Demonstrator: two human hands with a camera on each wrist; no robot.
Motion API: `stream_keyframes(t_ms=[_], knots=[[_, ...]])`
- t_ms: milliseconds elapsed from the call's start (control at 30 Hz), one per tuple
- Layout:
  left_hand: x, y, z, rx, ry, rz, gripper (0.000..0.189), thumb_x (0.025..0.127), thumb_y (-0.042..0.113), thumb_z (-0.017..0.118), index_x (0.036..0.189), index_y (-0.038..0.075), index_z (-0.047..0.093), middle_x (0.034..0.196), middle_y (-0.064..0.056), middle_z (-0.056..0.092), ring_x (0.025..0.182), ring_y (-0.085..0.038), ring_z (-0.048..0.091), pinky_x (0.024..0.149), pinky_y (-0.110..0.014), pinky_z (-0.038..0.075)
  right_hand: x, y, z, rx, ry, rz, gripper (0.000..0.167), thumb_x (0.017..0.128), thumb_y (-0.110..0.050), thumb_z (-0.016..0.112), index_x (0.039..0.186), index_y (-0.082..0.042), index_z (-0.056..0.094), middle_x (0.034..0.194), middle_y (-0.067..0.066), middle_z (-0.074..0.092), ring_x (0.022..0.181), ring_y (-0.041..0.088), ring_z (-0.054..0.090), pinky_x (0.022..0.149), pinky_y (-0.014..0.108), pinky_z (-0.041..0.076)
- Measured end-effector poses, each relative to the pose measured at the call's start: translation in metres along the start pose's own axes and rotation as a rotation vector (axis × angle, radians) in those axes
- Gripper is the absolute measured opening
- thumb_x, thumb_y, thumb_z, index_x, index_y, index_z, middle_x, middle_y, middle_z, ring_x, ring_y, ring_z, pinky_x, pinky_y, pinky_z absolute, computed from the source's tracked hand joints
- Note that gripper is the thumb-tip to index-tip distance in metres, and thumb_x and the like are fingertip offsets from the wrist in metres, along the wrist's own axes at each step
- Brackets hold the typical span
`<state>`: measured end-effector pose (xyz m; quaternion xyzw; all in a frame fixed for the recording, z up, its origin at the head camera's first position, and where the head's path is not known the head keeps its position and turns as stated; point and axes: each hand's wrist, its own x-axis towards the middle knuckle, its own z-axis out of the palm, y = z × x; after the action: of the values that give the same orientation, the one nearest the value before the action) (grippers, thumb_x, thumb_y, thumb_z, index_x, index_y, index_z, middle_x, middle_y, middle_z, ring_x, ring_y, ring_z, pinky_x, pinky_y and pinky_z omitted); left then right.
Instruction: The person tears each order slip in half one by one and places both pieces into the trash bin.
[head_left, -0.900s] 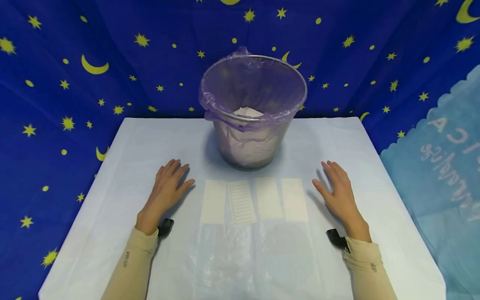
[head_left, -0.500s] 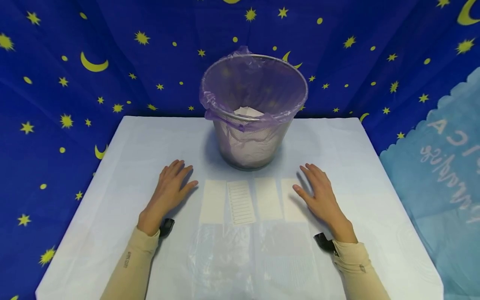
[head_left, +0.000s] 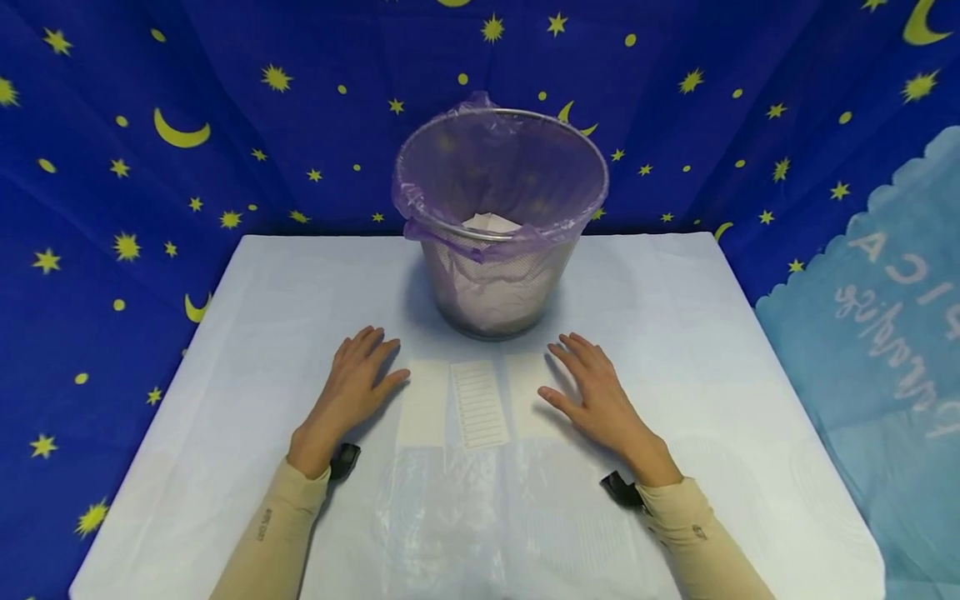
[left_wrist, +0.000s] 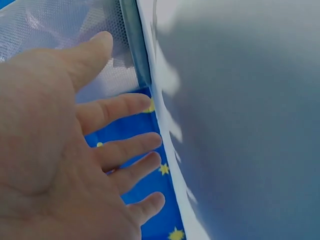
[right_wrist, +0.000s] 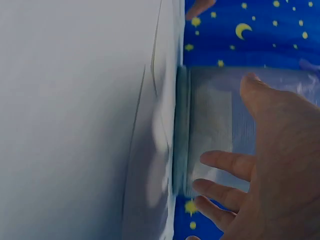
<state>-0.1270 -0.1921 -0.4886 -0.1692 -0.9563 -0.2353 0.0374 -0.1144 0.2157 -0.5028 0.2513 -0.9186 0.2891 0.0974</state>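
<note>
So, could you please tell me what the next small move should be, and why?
I would probably lower the right hand a little and pinch the paper slip just right of the lined one. The hand is open, holds nothing and partly overlaps that slip in the head view, while its wrist view shows the fingers clear of the table.

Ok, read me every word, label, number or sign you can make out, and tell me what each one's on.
"A C I", mirrored, further lettering cut off by the picture's edge: pale blue cloth.
"Paradise", apparently, mirrored script: same cloth.
Left sleeve and right sleeve: print too small to read.
Ruled slip: any print too small.
</note>
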Motion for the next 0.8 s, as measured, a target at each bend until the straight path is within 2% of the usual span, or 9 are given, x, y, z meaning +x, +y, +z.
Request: stream_keyframes(t_ms=[233,367,800], knots=[[-0.001,0.007,0.006,-0.045,0.014,0.039,0.058,0.100,0.031,0.074,0.143,-0.004,0.058,0.151,-0.034,0.049,0.145,-0.052,0.041,0.118,-0.070,0.029,0.006,-0.023,0.016,0.019,-0.049,-0.040,0.072,0.095,-0.044,0.076,0.152,-0.008,0.054,0.160,0.019,0.047,0.155,0.038,0.035,0.122,0.070,0.024],[0.000,0.010,0.009,-0.041,0.033,0.048,0.058,0.099,0.031,0.075,0.142,-0.004,0.058,0.149,-0.033,0.052,0.142,-0.050,0.044,0.115,-0.069,0.034,0.008,-0.034,0.023,0.033,-0.065,-0.062,0.072,0.094,-0.046,0.076,0.152,-0.009,0.054,0.160,0.018,0.047,0.155,0.036,0.035,0.123,0.067,0.024],[0.001,0.016,0.014,-0.008,0.051,0.063,0.056,0.097,0.032,0.078,0.138,-0.003,0.062,0.146,-0.031,0.054,0.141,-0.049,0.046,0.112,-0.068,0.038,0.019,-0.075,0.054,0.099,-0.093,-0.183,0.069,0.096,-0.040,0.076,0.151,-0.006,0.054,0.155,0.019,0.053,0.152,0.039,0.041,0.122,0.069,0.027]])
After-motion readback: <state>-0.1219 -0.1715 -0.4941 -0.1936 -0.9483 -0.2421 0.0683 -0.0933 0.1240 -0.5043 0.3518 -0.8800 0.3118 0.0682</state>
